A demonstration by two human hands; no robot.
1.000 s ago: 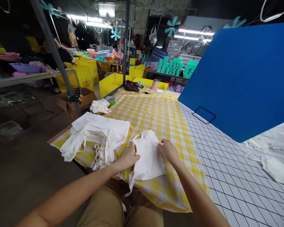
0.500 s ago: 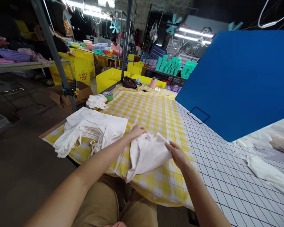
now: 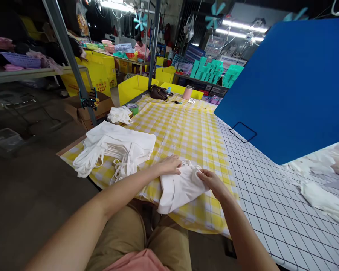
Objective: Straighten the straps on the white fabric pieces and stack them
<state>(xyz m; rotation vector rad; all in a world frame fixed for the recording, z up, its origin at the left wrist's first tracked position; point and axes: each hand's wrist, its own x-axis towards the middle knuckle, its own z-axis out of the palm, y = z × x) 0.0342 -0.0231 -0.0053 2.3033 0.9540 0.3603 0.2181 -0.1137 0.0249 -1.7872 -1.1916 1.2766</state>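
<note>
From the head view, the white cloth bag (image 3: 180,186) lies at the near edge of the yellow checked worktop (image 3: 186,131). The left hand (image 3: 171,165) rests flat on its top edge, grip apart. The right hand (image 3: 213,180) has its grip pinched on the bag's right edge, and a stack of white bags (image 3: 115,148) lies just to the left.

Your long table (image 3: 260,195) carries a yellow-checked cloth (image 3: 186,131) beside a white grid surface; on the cloth lie a stack of white fabric bags (image 3: 115,148) and one folded white bag (image 3: 180,186).

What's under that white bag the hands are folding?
The white bag lies on a yellow checked cloth with both hands on top; whatever the cloth covers there is hidden.
</note>
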